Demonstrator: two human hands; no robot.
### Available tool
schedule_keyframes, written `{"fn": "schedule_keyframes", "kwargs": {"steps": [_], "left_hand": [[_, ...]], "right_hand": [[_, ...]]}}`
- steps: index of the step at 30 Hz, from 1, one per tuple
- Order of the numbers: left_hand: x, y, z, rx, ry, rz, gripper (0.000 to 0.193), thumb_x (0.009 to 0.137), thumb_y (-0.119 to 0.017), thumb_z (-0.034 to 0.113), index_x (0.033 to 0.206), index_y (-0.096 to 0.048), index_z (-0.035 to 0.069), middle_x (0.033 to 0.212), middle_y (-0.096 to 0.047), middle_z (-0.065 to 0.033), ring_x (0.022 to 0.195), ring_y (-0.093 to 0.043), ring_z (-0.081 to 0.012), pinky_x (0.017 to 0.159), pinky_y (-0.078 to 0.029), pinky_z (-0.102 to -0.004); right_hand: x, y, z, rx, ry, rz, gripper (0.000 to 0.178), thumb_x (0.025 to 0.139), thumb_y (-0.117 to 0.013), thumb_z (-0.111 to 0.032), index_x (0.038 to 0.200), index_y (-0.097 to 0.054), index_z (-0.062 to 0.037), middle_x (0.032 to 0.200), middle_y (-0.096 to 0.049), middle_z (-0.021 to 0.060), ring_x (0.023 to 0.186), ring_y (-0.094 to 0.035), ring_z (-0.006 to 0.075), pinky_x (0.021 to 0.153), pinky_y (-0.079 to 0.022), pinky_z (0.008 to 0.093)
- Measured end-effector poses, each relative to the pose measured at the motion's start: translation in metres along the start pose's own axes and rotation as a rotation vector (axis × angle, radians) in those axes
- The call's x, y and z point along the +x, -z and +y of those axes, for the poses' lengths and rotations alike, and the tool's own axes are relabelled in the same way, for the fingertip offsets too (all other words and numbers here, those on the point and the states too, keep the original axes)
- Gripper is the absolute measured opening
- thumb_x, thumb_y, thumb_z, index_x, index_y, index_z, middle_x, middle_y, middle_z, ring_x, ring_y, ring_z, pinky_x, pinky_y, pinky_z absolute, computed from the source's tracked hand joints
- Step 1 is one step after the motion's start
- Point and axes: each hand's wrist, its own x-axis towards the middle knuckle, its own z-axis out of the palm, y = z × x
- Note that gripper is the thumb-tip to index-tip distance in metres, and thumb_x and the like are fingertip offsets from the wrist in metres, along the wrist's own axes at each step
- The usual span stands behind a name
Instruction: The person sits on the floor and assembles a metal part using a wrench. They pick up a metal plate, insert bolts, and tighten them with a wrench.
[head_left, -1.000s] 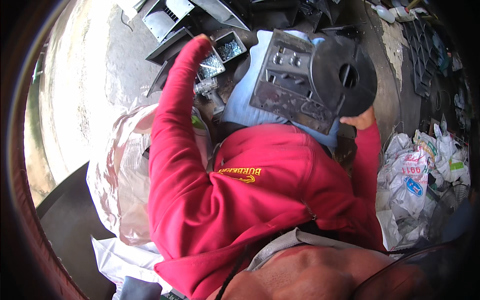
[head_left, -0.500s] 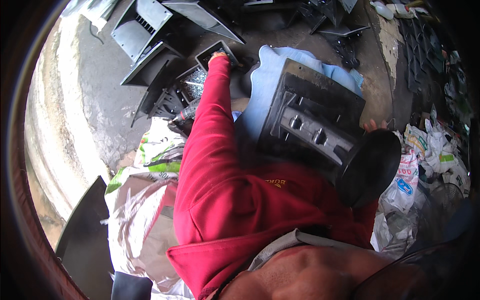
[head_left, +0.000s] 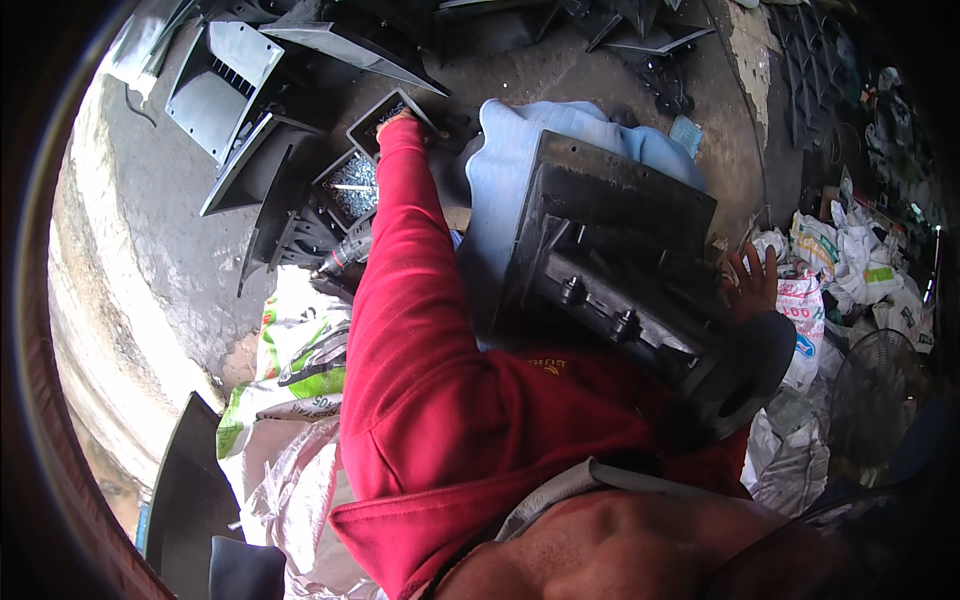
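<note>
My left hand (head_left: 397,121) reaches far forward into a dark rectangular bin (head_left: 360,133); its fingers are mostly hidden among what lies inside. Beside it, a second bin holds a heap of small shiny metal pieces (head_left: 350,195), perhaps screws, with a thin pale rod on top. A large black plastic assembly (head_left: 610,200) lies tilted over my lap, with a flat square panel and a raised bar. At its near right end is a round black disc (head_left: 740,385). My right hand (head_left: 754,285) is open beside the assembly, fingers spread; its lower part is hidden behind the disc.
A power drill (head_left: 347,252) lies by the bins. Black panels (head_left: 225,90) stand at the far left. Light blue cloth (head_left: 495,170) is under the assembly. White printed sacks (head_left: 285,400) lie at left, more plastic bags (head_left: 845,250) at right, near a fan (head_left: 880,385).
The whole view has shifted a little. The black assembly has tipped, its raised bar now facing differently. My right hand shows more, fingers spread wider. My left hand stays in the bin.
</note>
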Motion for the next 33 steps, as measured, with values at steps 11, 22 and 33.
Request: {"fn": "schedule_keyframes", "kwargs": {"steps": [11,22,33], "left_hand": [[0.089,-0.036,-0.043,0.091,0.026,-0.323,0.041,0.070,-0.073,0.030,0.107,-0.068,0.014,0.122,-0.060,-0.0094,0.115,-0.056,-0.0251,0.096,-0.045,-0.0381],[-0.025,0.011,-0.045,-0.828,0.002,-0.048,0.034,0.077,-0.073,0.015,0.108,-0.064,0.002,0.089,-0.069,-0.0099,0.075,-0.067,-0.0169,0.075,-0.053,-0.0316],[-0.437,0.111,-0.050,-1.065,-0.602,0.135,0.016,0.083,-0.064,0.004,0.098,-0.066,-0.002,0.072,-0.064,-0.0049,0.056,-0.056,-0.0080,0.054,-0.046,-0.0208]], "right_hand": [[-0.019,-0.068,-0.047,0.109,0.130,0.164,0.116,0.070,-0.050,-0.076,0.144,-0.006,0.0004,0.147,-0.021,0.0239,0.135,-0.027,0.0353,0.103,-0.036,0.0478],[-0.109,-0.110,-0.054,0.309,0.010,0.036,0.082,0.085,-0.045,-0.057,0.136,-0.022,0.0016,0.138,-0.033,0.0224,0.124,-0.039,0.0338,0.097,-0.042,0.0464],[-0.028,-0.245,-0.011,1.226,-0.682,-0.729,0.068,0.095,-0.040,-0.041,0.143,-0.019,0.0028,0.145,-0.029,0.0226,0.134,-0.033,0.0349,0.102,-0.039,0.0456]]}}
